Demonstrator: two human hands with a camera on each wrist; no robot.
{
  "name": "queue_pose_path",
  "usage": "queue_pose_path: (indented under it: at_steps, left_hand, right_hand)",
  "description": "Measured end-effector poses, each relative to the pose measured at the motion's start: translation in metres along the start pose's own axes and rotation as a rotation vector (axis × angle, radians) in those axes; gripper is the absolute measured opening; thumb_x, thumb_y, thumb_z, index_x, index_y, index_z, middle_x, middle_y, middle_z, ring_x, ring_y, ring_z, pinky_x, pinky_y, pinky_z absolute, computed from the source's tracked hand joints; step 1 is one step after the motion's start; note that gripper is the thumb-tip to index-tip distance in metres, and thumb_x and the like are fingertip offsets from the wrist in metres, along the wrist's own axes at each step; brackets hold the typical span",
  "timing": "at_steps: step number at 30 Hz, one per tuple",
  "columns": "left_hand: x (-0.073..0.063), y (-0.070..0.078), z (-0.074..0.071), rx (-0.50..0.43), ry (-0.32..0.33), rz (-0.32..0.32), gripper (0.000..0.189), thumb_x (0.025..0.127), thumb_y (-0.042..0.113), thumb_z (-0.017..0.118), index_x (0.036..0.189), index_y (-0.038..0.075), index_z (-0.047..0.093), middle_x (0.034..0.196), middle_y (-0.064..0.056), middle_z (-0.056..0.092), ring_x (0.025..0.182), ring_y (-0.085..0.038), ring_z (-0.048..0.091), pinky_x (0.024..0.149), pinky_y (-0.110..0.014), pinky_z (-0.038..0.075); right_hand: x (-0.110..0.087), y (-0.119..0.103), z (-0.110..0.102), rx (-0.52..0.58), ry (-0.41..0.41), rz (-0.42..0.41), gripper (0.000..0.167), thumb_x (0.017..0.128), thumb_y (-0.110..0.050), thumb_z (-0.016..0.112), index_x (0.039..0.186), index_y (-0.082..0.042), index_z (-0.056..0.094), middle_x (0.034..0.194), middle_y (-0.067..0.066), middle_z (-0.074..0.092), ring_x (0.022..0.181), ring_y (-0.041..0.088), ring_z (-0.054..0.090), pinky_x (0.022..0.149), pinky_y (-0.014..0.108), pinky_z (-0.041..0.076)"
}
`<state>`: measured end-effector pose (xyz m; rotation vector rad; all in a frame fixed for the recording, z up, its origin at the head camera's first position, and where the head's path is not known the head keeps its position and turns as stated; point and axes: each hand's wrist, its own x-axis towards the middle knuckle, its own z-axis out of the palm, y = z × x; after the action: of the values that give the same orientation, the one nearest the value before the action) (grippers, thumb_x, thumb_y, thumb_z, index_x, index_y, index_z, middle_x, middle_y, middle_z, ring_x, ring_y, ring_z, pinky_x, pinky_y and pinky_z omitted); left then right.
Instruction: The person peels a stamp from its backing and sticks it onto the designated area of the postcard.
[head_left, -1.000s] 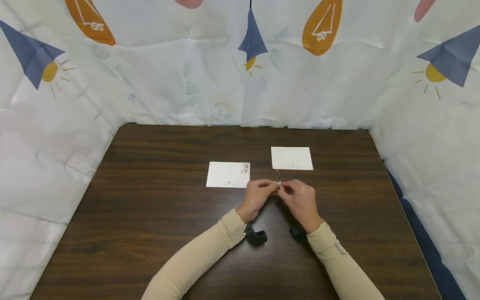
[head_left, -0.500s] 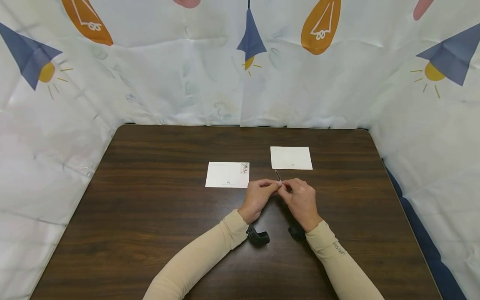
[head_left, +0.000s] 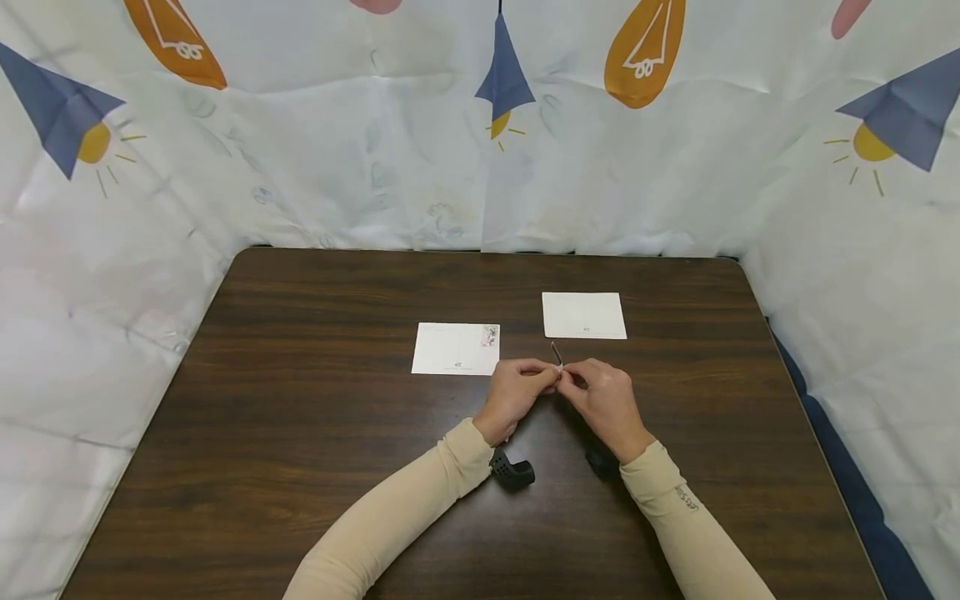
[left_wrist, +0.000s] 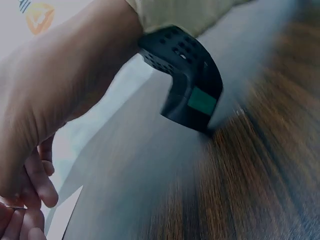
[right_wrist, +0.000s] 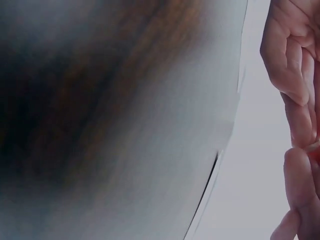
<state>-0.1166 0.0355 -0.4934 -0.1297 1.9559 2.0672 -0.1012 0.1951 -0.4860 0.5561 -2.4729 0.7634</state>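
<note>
In the head view, my left hand (head_left: 517, 392) and right hand (head_left: 606, 398) meet fingertip to fingertip over the table. Between them they pinch a small thin piece of paper (head_left: 557, 352), seen nearly edge-on. Its upper part looks dark and its lower end whitish; the fingertips hide the rest. Just beyond the left hand lies a white postcard (head_left: 446, 350) with a small stamp (head_left: 489, 336) in its upper right corner. A second white postcard (head_left: 583, 315), with no stamp visible on it, lies farther back to the right. Both wrist views catch the fingers only partly.
The dark wood-grain table (head_left: 262, 400) has rounded back corners. A white printed curtain (head_left: 315, 183) hangs behind it and along both sides. Each wrist wears a black camera mount, the left mount (head_left: 512, 473) hanging low near the tabletop.
Both hands stay nearly where they were, still pinching the paper piece. Its upper end tilts slightly differently, and the right wrist has shifted a little to the right.
</note>
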Motion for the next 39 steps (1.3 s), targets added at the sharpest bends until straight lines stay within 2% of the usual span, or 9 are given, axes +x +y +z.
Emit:
queue_pose_path:
  at_steps: [7, 11, 16, 19, 25, 34, 39]
  left_hand:
    - [-0.001, 0.000, -0.001, 0.041, -0.008, 0.016, 0.015, 0.092, 0.011, 0.075, 0.101, 0.000, 0.081, 0.095, -0.016, 0.081, 0.073, -0.003, 0.071, 0.074, -0.023, 0.062]
    - [-0.001, 0.000, -0.001, 0.044, -0.011, 0.024, 0.015, 0.092, 0.011, 0.076, 0.101, 0.001, 0.081, 0.098, -0.018, 0.081, 0.074, -0.003, 0.071, 0.074, -0.023, 0.061]
    - [0.000, -0.002, -0.002, 0.096, -0.010, 0.042, 0.016, 0.093, 0.015, 0.075, 0.102, 0.002, 0.082, 0.099, -0.017, 0.081, 0.075, -0.003, 0.072, 0.074, -0.023, 0.061]
    - [0.000, -0.003, -0.003, 0.176, -0.003, 0.064, 0.016, 0.093, 0.017, 0.075, 0.101, 0.006, 0.083, 0.096, -0.014, 0.082, 0.074, -0.003, 0.072, 0.072, -0.021, 0.060]
    - [0.000, -0.004, -0.006, 0.411, 0.014, 0.169, 0.014, 0.093, 0.023, 0.076, 0.099, 0.014, 0.084, 0.089, -0.005, 0.083, 0.074, -0.003, 0.073, 0.069, -0.019, 0.056]
    - [0.001, -0.002, -0.009, 0.489, -0.005, 0.223, 0.014, 0.092, 0.024, 0.075, 0.099, 0.018, 0.085, 0.090, -0.001, 0.083, 0.079, -0.003, 0.071, 0.070, -0.018, 0.054]
    - [0.001, -0.001, -0.011, 0.511, -0.005, 0.237, 0.014, 0.092, 0.024, 0.074, 0.099, 0.018, 0.085, 0.095, 0.000, 0.083, 0.087, -0.009, 0.074, 0.075, -0.020, 0.055]
  right_hand:
    - [0.001, 0.000, 0.003, -0.028, 0.034, -0.040, 0.004, 0.079, 0.001, 0.080, 0.078, 0.000, 0.077, 0.073, 0.012, 0.074, 0.062, 0.021, 0.069, 0.057, 0.037, 0.059]
    - [0.001, 0.001, 0.002, -0.004, 0.025, -0.023, 0.006, 0.076, 0.004, 0.080, 0.080, 0.000, 0.077, 0.073, 0.011, 0.075, 0.062, 0.020, 0.070, 0.057, 0.036, 0.059]
    - [0.000, 0.003, 0.001, 0.016, 0.000, -0.024, 0.009, 0.074, 0.005, 0.080, 0.081, -0.001, 0.077, 0.074, 0.012, 0.075, 0.062, 0.020, 0.069, 0.057, 0.035, 0.059]
    - [0.001, 0.002, 0.001, 0.010, -0.023, -0.037, 0.007, 0.076, 0.002, 0.080, 0.082, -0.002, 0.077, 0.076, 0.011, 0.076, 0.063, 0.019, 0.069, 0.057, 0.035, 0.059]
    - [0.000, 0.003, 0.001, -0.020, -0.041, -0.049, 0.002, 0.082, -0.001, 0.077, 0.080, 0.000, 0.076, 0.076, 0.011, 0.076, 0.064, 0.018, 0.069, 0.058, 0.035, 0.059]
    - [-0.001, 0.005, 0.002, -0.020, -0.018, -0.082, 0.006, 0.082, 0.001, 0.076, 0.077, -0.003, 0.076, 0.073, 0.009, 0.074, 0.063, 0.017, 0.068, 0.057, 0.034, 0.059]
    - [-0.002, 0.005, 0.002, -0.008, -0.021, -0.059, 0.008, 0.080, 0.003, 0.075, 0.079, -0.004, 0.077, 0.074, 0.009, 0.074, 0.062, 0.016, 0.067, 0.057, 0.033, 0.058]
